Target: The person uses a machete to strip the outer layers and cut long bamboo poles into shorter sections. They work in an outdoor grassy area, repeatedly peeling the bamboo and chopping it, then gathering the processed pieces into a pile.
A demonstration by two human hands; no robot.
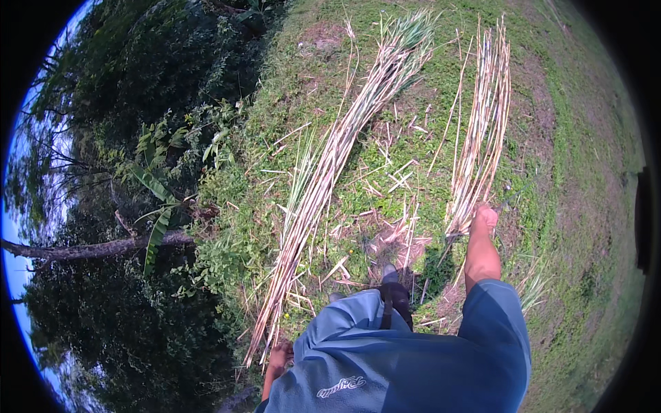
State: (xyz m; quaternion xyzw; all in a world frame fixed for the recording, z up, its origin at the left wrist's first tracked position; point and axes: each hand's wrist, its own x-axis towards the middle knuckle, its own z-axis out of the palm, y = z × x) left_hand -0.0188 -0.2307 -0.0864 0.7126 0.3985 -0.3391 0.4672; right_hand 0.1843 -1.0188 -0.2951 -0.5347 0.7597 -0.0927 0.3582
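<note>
My right hand point(484, 219) reaches forward and grips the near end of a bundle of dry pale stalks point(478, 131) that stretches away over the grass. A longer bundle of stalks with green leafy tips point(330, 158) lies to the left, running from near my feet to the far grass. My left hand point(279, 358) hangs low at my side, close to the near end of that long bundle; I cannot tell whether it touches it. My blue shirt point(406, 358) fills the lower middle.
Loose cut pieces of stalk point(392, 182) are scattered on the grass between the two bundles. Thick bushes and trees point(138, 172) drop away on the left. A strip of bare earth point(537, 117) runs along the right.
</note>
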